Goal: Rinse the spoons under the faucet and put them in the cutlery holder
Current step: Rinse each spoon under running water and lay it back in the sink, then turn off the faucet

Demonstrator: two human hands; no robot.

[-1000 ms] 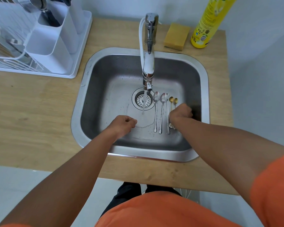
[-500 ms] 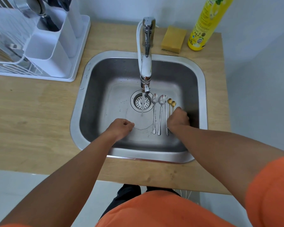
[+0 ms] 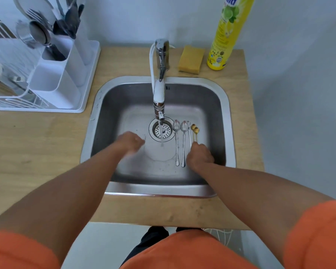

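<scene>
Several spoons lie side by side on the floor of the steel sink [image 3: 228, 121], right of the drain: two long silver spoons [image 3: 180, 144], a third silver one [image 3: 189, 133] and two small gold spoons [image 3: 195, 129]. My right hand [image 3: 200, 155] sits over the handle ends of the gold spoons, its fingers curled down around them. Left of the water stream, my left hand [image 3: 133, 141] hovers blurred and loosely curled, holding nothing. Water runs from the faucet [image 3: 159, 90] into the drain [image 3: 162, 131]. The white cutlery holder [image 3: 55, 84] stands on the counter at the left.
The holder's back compartments carry forks, spoons and dark utensils [image 3: 47, 32], and it sits on a white dish rack tray [image 3: 89, 74]. A yellow sponge [image 3: 191, 59] and a yellow dish soap bottle [image 3: 228, 33] stand behind the sink on the wooden counter [image 3: 37, 148].
My left hand moved up and left, away from the water stream. My right hand stayed on the gold spoons' handles. The view pulled back and tilted up.
</scene>
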